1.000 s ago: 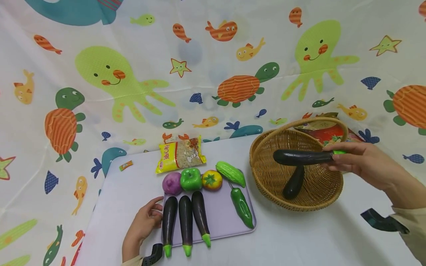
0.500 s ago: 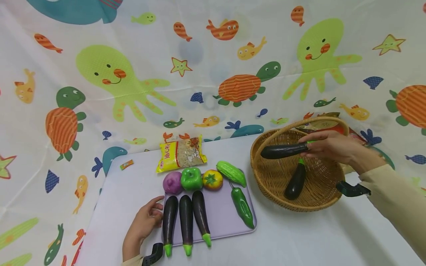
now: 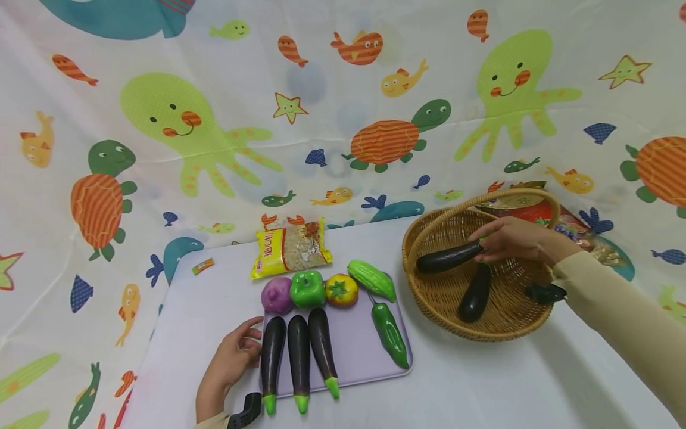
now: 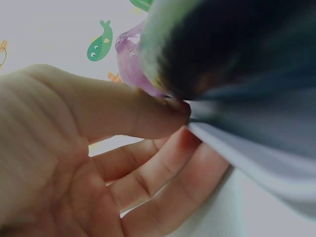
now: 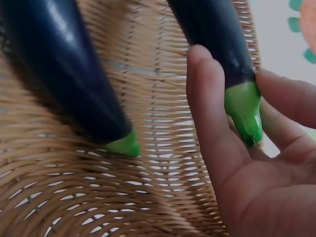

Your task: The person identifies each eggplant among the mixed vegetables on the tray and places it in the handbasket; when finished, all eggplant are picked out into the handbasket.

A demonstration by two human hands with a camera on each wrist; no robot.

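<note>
Inside the wicker basket (image 3: 423, 298), my right hand (image 3: 509, 239) holds an eggplant (image 3: 447, 259) near its green stem, thumb on one side and fingers on the other. A second eggplant (image 3: 475, 295) lies beside it on the basket's woven bottom. The right wrist view shows both green stem ends, the held eggplant (image 5: 217, 34) passing between fingers and thumb. On the left, my left hand (image 3: 231, 357) pinches the edge of the lilac tray (image 3: 356, 357), thumb above and fingers beneath. Three eggplants (image 3: 299, 363) lie side by side on that tray, their stems over its front edge.
Along the tray's back are a purple onion (image 3: 277, 296), a green bell pepper (image 3: 308, 289), a yellow-red tomato (image 3: 342, 291) and a bumpy green gourd (image 3: 371, 279). A green chili (image 3: 389, 333) lies at its right. Behind are a yellow food bag (image 3: 292, 249) and a small packet (image 3: 203, 266).
My right hand has moved left and down into the basket with the eggplant, which now lies low against the basket's left side. The left hand stays at the tray.
</note>
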